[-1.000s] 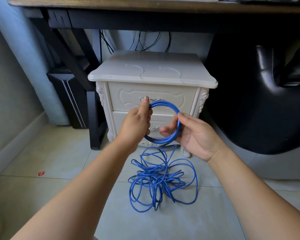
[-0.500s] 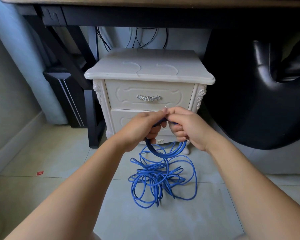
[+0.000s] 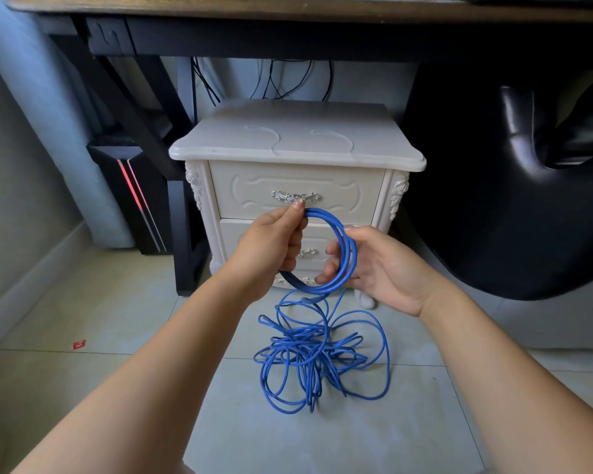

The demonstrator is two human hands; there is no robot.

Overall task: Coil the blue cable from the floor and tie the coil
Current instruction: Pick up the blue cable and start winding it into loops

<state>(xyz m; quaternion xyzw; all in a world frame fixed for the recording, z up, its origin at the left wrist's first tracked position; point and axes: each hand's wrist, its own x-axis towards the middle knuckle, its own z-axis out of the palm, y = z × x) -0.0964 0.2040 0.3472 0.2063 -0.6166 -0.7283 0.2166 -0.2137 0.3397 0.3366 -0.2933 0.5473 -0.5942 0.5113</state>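
A small round coil of blue cable (image 3: 346, 254) hangs upright in front of the white cabinet. My left hand (image 3: 274, 248) grips the coil's left side, thumb on top of the loops. My right hand (image 3: 374, 265) holds the coil's right side, with fingers curled through the ring from behind. From the coil's bottom the cable drops to a loose tangled heap of blue cable (image 3: 315, 354) on the tiled floor just below.
A white two-drawer nightstand (image 3: 298, 148) stands right behind the hands under a dark wooden desk (image 3: 288, 12). A black computer tower (image 3: 131, 193) is at the left, a black leather chair (image 3: 514, 186) at the right. A small red scrap (image 3: 79, 344) lies on the tiled floor.
Half a second ago both hands met at the top of the loop. Now they have parted to the coil's two sides, and the coil has been raised.
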